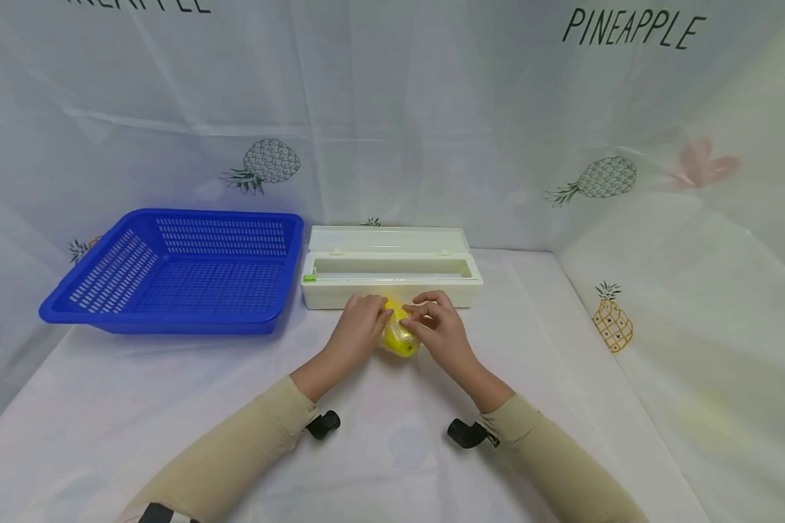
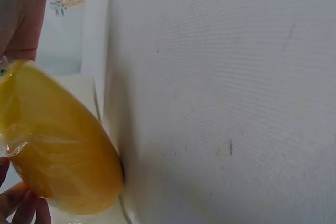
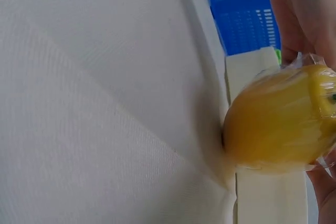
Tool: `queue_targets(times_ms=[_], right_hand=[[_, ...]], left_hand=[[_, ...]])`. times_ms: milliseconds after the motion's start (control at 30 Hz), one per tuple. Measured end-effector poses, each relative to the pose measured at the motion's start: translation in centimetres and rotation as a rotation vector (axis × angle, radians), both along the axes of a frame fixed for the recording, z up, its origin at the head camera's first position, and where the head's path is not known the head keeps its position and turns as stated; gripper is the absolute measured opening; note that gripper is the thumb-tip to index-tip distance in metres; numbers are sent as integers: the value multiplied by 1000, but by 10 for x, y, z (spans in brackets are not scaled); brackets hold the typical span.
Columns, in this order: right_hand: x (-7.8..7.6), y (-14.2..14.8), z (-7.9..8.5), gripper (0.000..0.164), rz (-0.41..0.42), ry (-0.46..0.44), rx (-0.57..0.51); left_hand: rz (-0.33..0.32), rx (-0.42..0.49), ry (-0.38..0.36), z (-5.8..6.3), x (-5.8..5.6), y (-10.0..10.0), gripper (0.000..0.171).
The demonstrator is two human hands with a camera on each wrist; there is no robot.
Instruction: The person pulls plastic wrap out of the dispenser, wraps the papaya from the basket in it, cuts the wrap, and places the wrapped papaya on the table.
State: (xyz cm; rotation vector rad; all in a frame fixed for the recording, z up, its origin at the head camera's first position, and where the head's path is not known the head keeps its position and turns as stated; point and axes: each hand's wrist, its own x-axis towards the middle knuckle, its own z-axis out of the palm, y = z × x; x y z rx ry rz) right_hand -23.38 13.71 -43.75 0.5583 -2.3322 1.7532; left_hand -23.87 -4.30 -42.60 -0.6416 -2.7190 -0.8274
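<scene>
A smooth, oblong yellow fruit [image 1: 400, 340] in clear plastic film [image 3: 310, 61] sits in front of the white box, between both hands. A small green spot shows at one end in the right wrist view. My left hand [image 1: 360, 325] holds the wrapped fruit from its left, fingertips [image 2: 32, 207] against the film. From the other side, my right hand [image 1: 446, 333] pinches the film near the top with thumb and index finger. In the left wrist view the fruit [image 2: 63, 145] has wrinkled film over it, and its lower side is close to the tabletop.
Directly behind the hands stands a long white film dispenser box [image 1: 392, 290], lid raised, with a green slider [image 1: 310, 278] at its left end. A blue plastic basket [image 1: 170, 319] is to its left. A pineapple-print sheet [image 1: 425, 145] hangs behind the white-covered table [image 1: 379, 465].
</scene>
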Motion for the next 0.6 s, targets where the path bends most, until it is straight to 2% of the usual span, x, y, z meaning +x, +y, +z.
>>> queue_targets(times_ms=[200, 300, 433, 600], right_hand=[[-1, 1, -2, 19, -93, -98, -14], [-3, 5, -7, 25, -95, -216, -3], [-4, 12, -13, 52, -31, -398, 21], [-6, 18, -19, 60, 69, -546, 3]], left_hand=[[19, -29, 0, 0, -1, 3, 16], [19, -39, 2, 0, 1, 4, 16], [1, -53, 7, -1, 5, 5, 17], [-7, -28, -21, -4, 6, 5, 19]])
